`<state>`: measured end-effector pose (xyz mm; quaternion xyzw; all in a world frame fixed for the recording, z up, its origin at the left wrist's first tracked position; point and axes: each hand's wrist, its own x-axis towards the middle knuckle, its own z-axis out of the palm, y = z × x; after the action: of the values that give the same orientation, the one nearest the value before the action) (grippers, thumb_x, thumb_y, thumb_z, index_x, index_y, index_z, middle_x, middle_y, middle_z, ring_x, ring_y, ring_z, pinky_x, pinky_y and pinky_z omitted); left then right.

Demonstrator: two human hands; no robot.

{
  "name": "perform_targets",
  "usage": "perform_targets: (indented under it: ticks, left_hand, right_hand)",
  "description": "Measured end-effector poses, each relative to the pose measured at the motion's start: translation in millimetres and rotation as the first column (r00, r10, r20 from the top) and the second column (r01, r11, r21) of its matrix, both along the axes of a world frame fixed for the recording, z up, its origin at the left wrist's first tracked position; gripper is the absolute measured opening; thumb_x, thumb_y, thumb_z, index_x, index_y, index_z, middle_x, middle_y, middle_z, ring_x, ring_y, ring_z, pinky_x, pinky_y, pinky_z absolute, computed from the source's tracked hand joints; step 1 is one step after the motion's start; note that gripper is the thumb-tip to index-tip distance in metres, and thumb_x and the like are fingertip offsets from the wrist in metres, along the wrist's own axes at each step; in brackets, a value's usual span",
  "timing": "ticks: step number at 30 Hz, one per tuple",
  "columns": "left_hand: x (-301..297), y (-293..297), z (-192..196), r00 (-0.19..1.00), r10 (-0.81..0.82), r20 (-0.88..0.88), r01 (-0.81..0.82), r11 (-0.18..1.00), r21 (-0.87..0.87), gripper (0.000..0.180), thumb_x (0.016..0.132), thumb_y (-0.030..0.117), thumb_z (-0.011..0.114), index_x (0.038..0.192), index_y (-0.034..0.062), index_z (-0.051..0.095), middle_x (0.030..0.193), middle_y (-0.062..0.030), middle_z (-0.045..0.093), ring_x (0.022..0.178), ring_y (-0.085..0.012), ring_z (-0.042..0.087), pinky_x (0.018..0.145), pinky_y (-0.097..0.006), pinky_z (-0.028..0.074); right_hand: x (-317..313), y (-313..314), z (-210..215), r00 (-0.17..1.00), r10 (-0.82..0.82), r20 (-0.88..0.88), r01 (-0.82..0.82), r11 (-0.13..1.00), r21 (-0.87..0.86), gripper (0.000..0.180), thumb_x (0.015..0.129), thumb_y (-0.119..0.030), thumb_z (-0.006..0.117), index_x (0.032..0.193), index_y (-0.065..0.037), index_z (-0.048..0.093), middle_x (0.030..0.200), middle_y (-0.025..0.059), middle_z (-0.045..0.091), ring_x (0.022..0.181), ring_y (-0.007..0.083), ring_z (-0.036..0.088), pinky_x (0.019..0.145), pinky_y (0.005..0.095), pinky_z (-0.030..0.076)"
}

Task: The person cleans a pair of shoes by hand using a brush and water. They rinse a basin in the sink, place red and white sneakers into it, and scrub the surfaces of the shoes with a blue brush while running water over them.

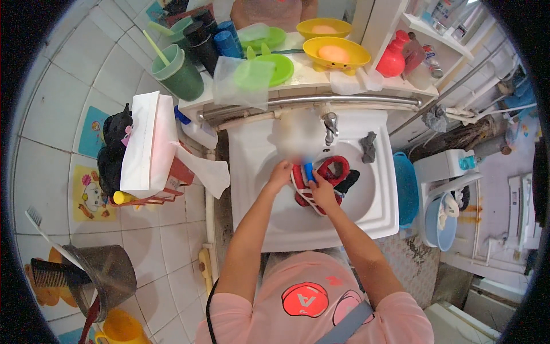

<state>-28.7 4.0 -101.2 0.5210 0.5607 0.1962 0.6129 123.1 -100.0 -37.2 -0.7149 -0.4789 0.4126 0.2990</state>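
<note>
My left hand (279,175) is closed on the upper left edge of a red shoe (302,186) with white stripes, tilted in the white washbasin (243,200). My right hand (323,192) grips a small blue bar-shaped thing (310,172) against the same shoe; its kind is not clear. Just right of it lies a second red shoe (329,166), its opening facing up. A black flat piece (348,182) rests beside that shoe. Part of the basin beyond my hands is smeared by a pale blur.
A chrome tap (330,127) rises at the basin's back, with a crumpled grey cloth (368,147) to its right. Behind runs a shelf holding a green cup (182,74) and yellow soap dishes (336,55). A tissue box (150,143) hangs at left. A blue tub (405,189) stands right.
</note>
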Motion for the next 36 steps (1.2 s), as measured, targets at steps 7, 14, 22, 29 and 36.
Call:
perform_targets:
  ticks: [7, 14, 22, 29, 36]
  left_hand:
    - [3.1, -2.6, 10.6, 0.998, -0.001, 0.061, 0.001, 1.000, 0.006, 0.028, 0.094, 0.029, 0.043, 0.111, 0.0076, 0.051, 0.100, -0.0074, 0.058, 0.084, -0.0185, 0.060, 0.064, -0.036, 0.054]
    - [15.6, -7.0, 33.7, 0.990, 0.088, 0.107, -0.073, 0.988, -0.135, 0.023, 0.094, 0.025, 0.040, 0.107, 0.0075, 0.050, 0.099, -0.0055, 0.056, 0.086, -0.0203, 0.059, 0.067, -0.037, 0.054]
    - [-0.1, -4.8, 2.9, 0.997, 0.056, 0.057, -0.055, 0.998, -0.017, 0.036, 0.094, 0.020, 0.039, 0.130, 0.0121, 0.041, 0.116, -0.0087, 0.053, 0.095, -0.0221, 0.058, 0.071, -0.037, 0.054]
    - [-3.9, 1.8, 11.9, 0.993, 0.046, 0.109, -0.028, 0.987, -0.159, 0.039, 0.094, 0.021, 0.044, 0.131, 0.0132, 0.040, 0.118, -0.0107, 0.053, 0.094, -0.0228, 0.059, 0.071, -0.038, 0.055]
    - [-4.8, 0.7, -30.1, 0.994, 0.086, -0.060, -0.067, 0.962, 0.266, 0.040, 0.083, 0.016, 0.056, 0.121, 0.0074, 0.049, 0.111, -0.0154, 0.058, 0.101, -0.0279, 0.057, 0.082, -0.035, 0.046]
  right_hand:
    - [-0.9, -21.7, -18.9, 0.988, 0.095, 0.123, -0.114, 0.981, 0.156, 0.042, 0.084, -0.013, 0.052, 0.123, 0.002, 0.047, 0.094, 0.0259, 0.060, 0.084, 0.0392, 0.059, 0.075, 0.0408, 0.047]
    - [-10.7, 7.3, -14.9, 0.997, 0.013, 0.071, -0.031, 0.963, 0.267, 0.045, 0.085, -0.016, 0.052, 0.126, 0.001, 0.045, 0.100, 0.0256, 0.059, 0.089, 0.0388, 0.058, 0.079, 0.0409, 0.046]
    - [13.2, -25.7, -19.7, 0.970, 0.209, 0.121, -0.221, 0.971, 0.095, 0.048, 0.081, -0.017, 0.057, 0.127, -0.005, 0.046, 0.093, 0.0262, 0.059, 0.080, 0.0380, 0.060, 0.071, 0.0417, 0.047]
    - [-8.5, -19.9, -22.3, 0.981, 0.193, 0.003, -0.188, 0.950, 0.251, 0.047, 0.081, -0.014, 0.055, 0.126, -0.005, 0.047, 0.095, 0.0262, 0.059, 0.082, 0.0370, 0.061, 0.073, 0.0385, 0.048]
    - [8.1, -15.1, -28.8, 0.992, 0.120, 0.045, -0.126, 0.980, 0.155, 0.044, 0.082, -0.012, 0.057, 0.125, -0.006, 0.049, 0.101, 0.0216, 0.061, 0.088, 0.0298, 0.062, 0.079, 0.0339, 0.046]
